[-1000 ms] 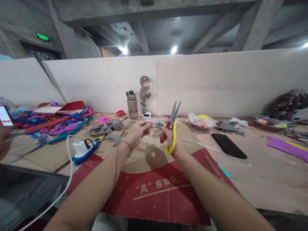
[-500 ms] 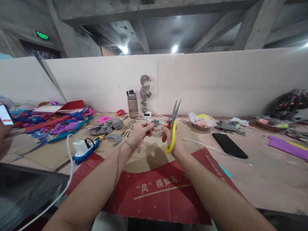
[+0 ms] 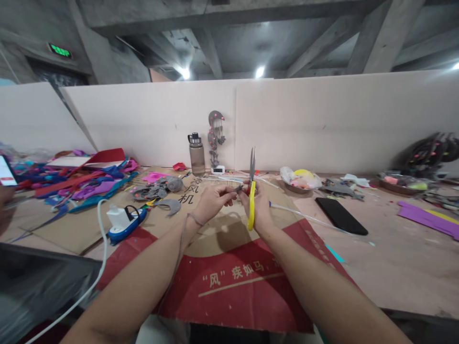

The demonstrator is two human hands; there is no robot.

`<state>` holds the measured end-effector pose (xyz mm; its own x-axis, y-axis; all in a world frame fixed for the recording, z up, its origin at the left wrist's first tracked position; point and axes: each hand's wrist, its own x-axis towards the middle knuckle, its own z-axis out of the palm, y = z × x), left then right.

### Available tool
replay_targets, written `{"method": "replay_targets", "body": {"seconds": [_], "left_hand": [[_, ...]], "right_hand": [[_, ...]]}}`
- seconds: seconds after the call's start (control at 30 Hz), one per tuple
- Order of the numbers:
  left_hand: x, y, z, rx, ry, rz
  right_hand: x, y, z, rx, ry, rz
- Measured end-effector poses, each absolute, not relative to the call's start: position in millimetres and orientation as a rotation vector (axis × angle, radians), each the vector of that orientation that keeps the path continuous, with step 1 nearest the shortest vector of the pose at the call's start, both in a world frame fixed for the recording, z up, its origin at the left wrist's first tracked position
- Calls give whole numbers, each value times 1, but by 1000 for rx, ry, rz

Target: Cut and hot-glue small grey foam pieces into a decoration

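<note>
Over the cardboard sheet, my two hands nearly meet. My left hand is closed, its thumb and fingers pinching a small grey felt piece. A grey cord runs round the left wrist and down along the forearm. My right hand is closed on a pair of scissors with a yellow handle, the blades pointing up and away. The right fingertips reach the same grey piece; its exact shape is partly hidden by the fingers.
To the left lie grey felt pieces, a blue power strip and a heap of coloured felt. A water bottle and a grey hanging ornament stand behind. On the right are a black phone and a bowl.
The scissors have turned more upright and edge-on, their blades closer together. My hands have drawn nearer each other, with the grey piece now lower between the fingertips.
</note>
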<state>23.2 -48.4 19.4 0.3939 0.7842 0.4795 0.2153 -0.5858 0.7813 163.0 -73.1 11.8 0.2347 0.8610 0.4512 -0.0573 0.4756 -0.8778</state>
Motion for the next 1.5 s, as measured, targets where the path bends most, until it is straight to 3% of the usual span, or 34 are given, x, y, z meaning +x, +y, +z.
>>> {"method": "replay_targets", "body": {"seconds": [0.33, 0.67, 0.97, 1.17, 1.33, 1.5], "left_hand": [[9, -20, 14, 1662, 805, 1452], [6, -30, 14, 2277, 749, 1430], [-8, -18, 28, 2049, 976, 1387], [-10, -33, 34, 1781, 644, 1347], [-7, -37, 33, 1690, 427, 1285], [-6, -32, 30, 1767, 569, 1290]], "right_hand": [[164, -66, 2, -928, -1015, 880], [165, -80, 14, -810, -949, 1157], [174, -58, -7, -1290, -1357, 917], [172, -75, -3, -1644, -1833, 421], [161, -86, -4, -1807, -2071, 280], [150, -94, 0, -1930, -2197, 170]]}}
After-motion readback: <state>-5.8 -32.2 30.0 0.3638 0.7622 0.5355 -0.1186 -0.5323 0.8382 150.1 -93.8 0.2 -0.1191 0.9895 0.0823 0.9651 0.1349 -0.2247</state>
